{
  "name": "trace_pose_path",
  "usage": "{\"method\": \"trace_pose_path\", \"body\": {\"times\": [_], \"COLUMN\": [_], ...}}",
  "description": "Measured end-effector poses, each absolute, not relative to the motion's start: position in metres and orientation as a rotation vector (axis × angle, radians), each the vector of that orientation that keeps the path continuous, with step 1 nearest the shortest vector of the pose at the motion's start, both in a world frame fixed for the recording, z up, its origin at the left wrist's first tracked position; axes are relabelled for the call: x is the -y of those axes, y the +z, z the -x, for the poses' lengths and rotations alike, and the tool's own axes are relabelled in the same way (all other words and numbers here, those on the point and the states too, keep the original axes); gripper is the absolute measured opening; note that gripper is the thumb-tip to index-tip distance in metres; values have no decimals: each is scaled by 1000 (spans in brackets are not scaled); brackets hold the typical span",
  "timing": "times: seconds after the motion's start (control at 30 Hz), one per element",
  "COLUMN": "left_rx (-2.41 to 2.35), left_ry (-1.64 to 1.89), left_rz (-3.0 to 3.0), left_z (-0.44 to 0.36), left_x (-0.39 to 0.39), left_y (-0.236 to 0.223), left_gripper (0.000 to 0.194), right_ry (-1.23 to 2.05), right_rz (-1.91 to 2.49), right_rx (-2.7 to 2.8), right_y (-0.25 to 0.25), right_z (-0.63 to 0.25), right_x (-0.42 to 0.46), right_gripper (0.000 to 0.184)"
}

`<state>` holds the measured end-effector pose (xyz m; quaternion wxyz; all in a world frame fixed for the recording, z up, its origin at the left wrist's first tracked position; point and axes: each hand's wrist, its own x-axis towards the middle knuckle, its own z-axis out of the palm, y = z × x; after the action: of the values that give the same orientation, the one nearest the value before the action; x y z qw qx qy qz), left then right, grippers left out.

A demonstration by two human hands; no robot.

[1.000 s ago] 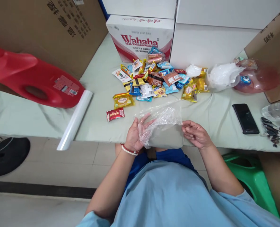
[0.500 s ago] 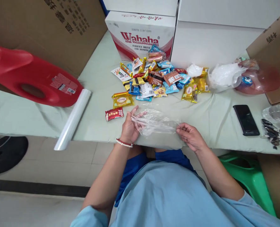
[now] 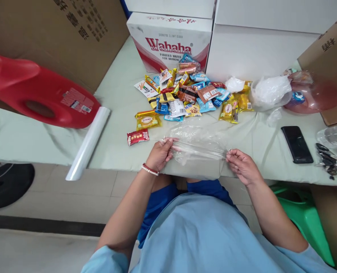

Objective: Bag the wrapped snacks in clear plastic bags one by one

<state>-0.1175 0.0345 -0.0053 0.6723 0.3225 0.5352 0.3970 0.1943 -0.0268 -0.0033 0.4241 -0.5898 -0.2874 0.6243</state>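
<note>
A clear plastic bag [image 3: 198, 146] is stretched sideways between my two hands, just above the front edge of the table. My left hand [image 3: 159, 153], with a red and white bracelet at the wrist, pinches its left end. At the other end, my right hand [image 3: 242, 165] grips the plastic between thumb and fingers. Just beyond my left hand lies a small red packet [image 3: 137, 137]. Yellow wrapped snacks [image 3: 148, 121] sit behind that packet. Farther back is a heap of mixed wrapped snacks [image 3: 182, 94] in many colours.
A red jug [image 3: 43, 91] and a white film roll [image 3: 88, 142] lie at left, the roll overhanging the edge. Boxes, one marked Wahaha [image 3: 168, 43], line the back. On the right are a phone [image 3: 297, 145], a plastic tub [image 3: 271, 93] and a green stool [image 3: 305, 216].
My right hand has moved right, pulling the bag wider. The fingers of my left hand, spread before, have closed on the plastic.
</note>
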Motion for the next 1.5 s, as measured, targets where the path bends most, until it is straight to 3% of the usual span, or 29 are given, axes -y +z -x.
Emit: {"method": "trace_pose_path", "body": {"times": [0.07, 0.17, 0.23, 0.3, 0.4, 0.5, 0.67, 0.97, 1.1, 1.23, 1.37, 1.43, 1.5], "left_rx": [-1214, -1246, -1259, -1266, -1271, -1259, -1307, -1360, -1346, -1451, -1865, -1836, -1577], "left_ry": [873, 885, 895, 885, 860, 845, 830, 807, 835, 994, 1298, 1323, 1123], "left_rz": [-756, -748, -743, -747, -759, -766, -733, -660, -626, -632, -1143, -1583, -1980], "left_z": [118, 116, 114, 111, 109, 108, 112, 117, 116, 116, 114, 108, 97], "left_x": [-36, -39, -40, -41, -43, -46, -52, -64, -69, -68, -54, -45, -39], "left_y": [-7, -9, -10, -11, -11, -11, -6, 1, -1, -2, 13, 26, 37], "left_gripper": [52, 52, 51, 51, 50, 49, 43, 27, 25, 39, 57, 44, 21], "right_ry": [1551, 1070, 638, 480, 582, 556, 523, 750, 574, 402, 463, 495, 489], "right_rz": [1511, 1667, 1697, 1595, 1406, 1500, 1622, 1292, 1295, 1314, 1302, 1282, 1263], "right_rx": [781, 1047, 1286, 1600, 2058, 2259, 2280, 2147, 2334, 2505, 2652, 2722, 2791], "right_y": [-1, 4, 8, 8, 0, -16, -30, -16, -8, -3, -1, 1, 5], "right_z": [-203, -205, -197, -182, -152, -129, -121, -157, -156, -135, -107, -91, -75], "right_x": [23, 27, 36, 44, 42, 23, 0, 33, 56, 69, 66, 61, 57], "right_gripper": [44, 41, 30, 12, 18, 28, 27, 19, 21, 18, 21, 22, 21]}}
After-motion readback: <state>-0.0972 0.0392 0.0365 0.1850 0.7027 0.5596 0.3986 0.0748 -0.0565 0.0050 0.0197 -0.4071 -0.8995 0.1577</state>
